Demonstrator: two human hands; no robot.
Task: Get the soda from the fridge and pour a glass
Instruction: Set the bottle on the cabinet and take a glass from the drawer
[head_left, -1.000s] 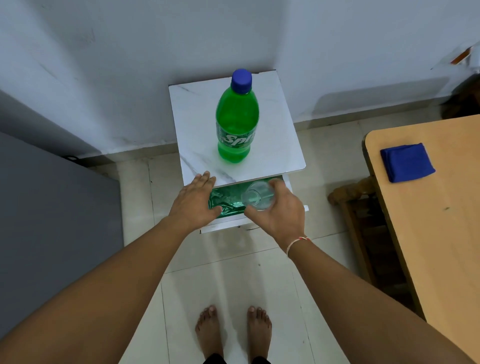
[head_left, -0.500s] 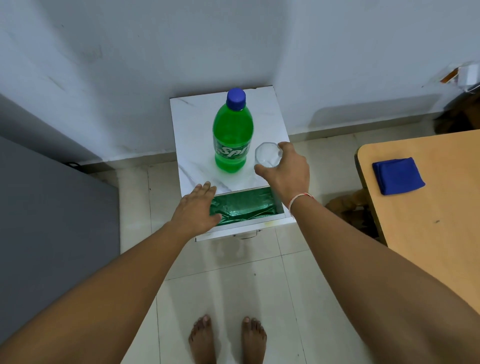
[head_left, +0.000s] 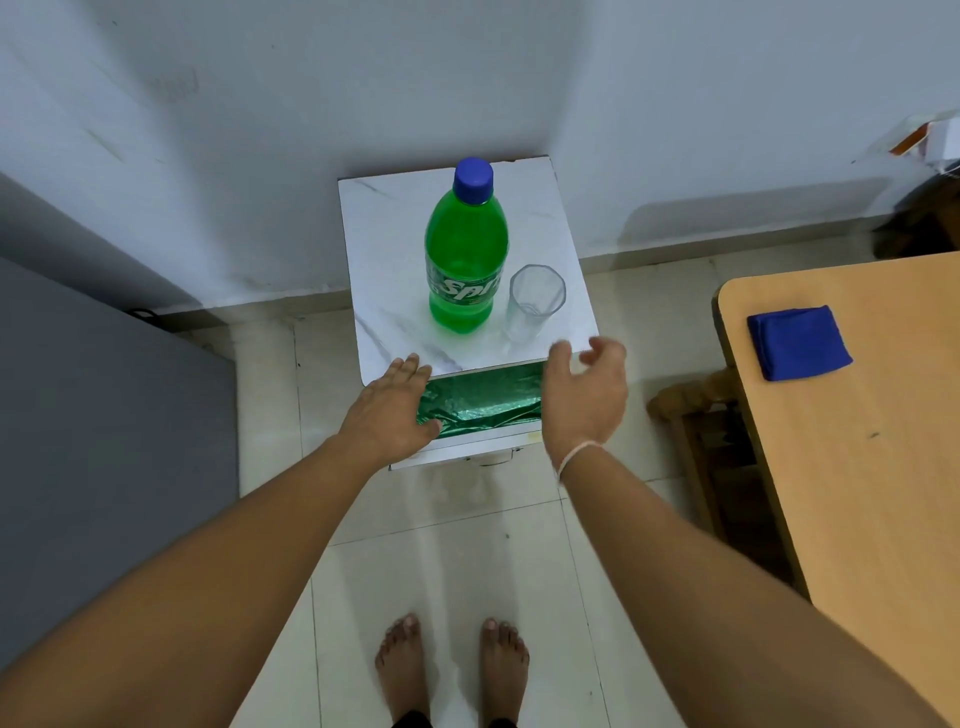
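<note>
A small white marble-patterned table (head_left: 387, 244) stands in a corner of pale walls on a tiled floor. On it stand one green plastic soda bottle (head_left: 466, 260) with a blue cap, upright and full-looking, and just beside the bottle one clear empty faceted glass (head_left: 534, 301). Below the table's front edge an open drawer (head_left: 480, 402) shows crinkled green foil. The left hand (head_left: 387, 415) lies flat and spread on the drawer's edge. The right hand (head_left: 584, 395) hovers near the glass, fingers loose, holding nothing. Well apart from the white table, one folded blue cloth (head_left: 797, 343) lies on a wooden table (head_left: 857, 467).
</note>
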